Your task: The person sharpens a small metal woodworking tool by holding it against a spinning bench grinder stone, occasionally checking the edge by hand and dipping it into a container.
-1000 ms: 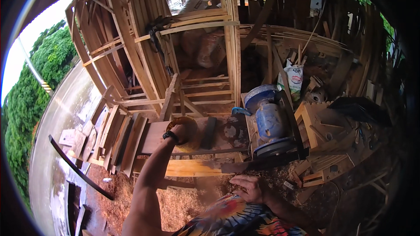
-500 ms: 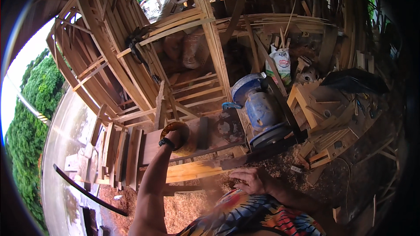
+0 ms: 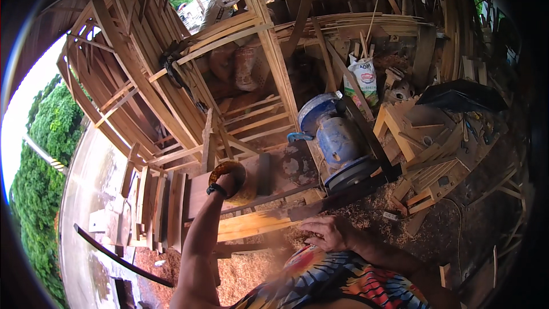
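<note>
1. An amber, cylindrical container [image 3: 246, 193] is seen just left of the frame's centre, set on a reddish-brown board [image 3: 198, 193].
2. The left hand [image 3: 227, 182] is inserted into the container's open mouth, and a dark band [image 3: 217, 189] is worn at its wrist. The fingers are hidden by the container, so whether anything is gripped there cannot be told.
3. The right hand [image 3: 326, 232] is held at the lower centre, close against a multicoloured patterned shirt [image 3: 343, 269]; its fingers are loosely extended, with nothing seen held in them.
4. Printing is carried by a white bag [image 3: 362, 75] at the upper right: dark lettering is set near its top, a rounded red emblem is placed below, and green is shown toward its base.
5. On a pale sack [image 3: 220, 10] at the upper centre-left, any marks are too small to be made out.
6. A dark block [image 3: 263, 175] is placed just right of the container, and a worn blue machine [image 3: 341, 144] is mounted farther right.
7. A light-coloured wooden strip [image 3: 251, 224] is stretched below the board, with wood shavings [image 3: 246, 272] scattered at the lower centre-left.
</note>
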Available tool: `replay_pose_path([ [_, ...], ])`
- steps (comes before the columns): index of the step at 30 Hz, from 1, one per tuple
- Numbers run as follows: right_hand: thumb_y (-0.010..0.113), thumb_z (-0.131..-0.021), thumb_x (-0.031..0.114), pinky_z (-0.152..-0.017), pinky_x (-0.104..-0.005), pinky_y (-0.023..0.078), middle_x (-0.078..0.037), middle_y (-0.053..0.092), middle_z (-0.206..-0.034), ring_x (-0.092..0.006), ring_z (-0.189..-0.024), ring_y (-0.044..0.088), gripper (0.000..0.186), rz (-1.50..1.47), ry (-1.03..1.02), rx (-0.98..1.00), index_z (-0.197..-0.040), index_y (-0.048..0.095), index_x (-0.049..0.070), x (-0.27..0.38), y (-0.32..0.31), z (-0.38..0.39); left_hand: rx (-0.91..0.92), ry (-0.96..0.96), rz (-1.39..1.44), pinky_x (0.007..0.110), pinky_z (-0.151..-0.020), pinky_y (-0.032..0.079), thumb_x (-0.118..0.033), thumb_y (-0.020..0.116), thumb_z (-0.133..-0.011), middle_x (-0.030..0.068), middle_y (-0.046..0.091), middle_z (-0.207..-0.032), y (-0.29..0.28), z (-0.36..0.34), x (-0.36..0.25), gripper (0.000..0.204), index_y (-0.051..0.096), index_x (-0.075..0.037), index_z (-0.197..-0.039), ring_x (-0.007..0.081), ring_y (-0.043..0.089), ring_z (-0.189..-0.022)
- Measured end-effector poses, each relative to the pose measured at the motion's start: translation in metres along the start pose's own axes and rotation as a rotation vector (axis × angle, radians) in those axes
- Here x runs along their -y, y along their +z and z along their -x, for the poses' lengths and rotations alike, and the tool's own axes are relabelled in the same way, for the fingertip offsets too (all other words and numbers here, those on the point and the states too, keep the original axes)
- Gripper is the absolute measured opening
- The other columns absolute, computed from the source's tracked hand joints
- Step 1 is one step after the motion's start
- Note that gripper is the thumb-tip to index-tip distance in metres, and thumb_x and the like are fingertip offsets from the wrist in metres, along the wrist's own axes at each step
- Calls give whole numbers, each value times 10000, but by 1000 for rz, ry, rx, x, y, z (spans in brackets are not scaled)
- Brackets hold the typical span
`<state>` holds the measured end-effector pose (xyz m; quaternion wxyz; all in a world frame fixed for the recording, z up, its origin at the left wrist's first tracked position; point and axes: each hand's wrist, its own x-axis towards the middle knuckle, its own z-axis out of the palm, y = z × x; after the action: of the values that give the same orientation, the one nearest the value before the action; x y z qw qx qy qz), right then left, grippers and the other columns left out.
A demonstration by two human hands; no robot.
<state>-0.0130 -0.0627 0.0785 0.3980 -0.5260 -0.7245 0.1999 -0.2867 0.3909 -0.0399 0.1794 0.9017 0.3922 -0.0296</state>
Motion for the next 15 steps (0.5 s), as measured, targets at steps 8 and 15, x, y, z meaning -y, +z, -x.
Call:
replay_pose_path([
  [8, 792, -896, 254, -897, -401, 610, -134, 735, -1275, -335, -1066, 748, 412, -8, 14, -11, -1264, 740, 77, -3, -6, 2, 110, -8, -183, 484, -1063, 509, -285, 638, -995, 198, 721, -1307, -17, -1, -31, 357, 725, -146, -1313, 394, 663, -1248],
  [15, 790, -897, 246, -890, -397, 613, -127, 739, -1269, -329, -1063, 750, 398, 30, 52, -13, -1254, 746, 76, -1, -9, 5, 175, 22, -332, 471, -1056, 519, -303, 635, -978, 160, 735, -1295, -41, -4, -61, 343, 763, -197, -1278, 353, 677, -1233],
])
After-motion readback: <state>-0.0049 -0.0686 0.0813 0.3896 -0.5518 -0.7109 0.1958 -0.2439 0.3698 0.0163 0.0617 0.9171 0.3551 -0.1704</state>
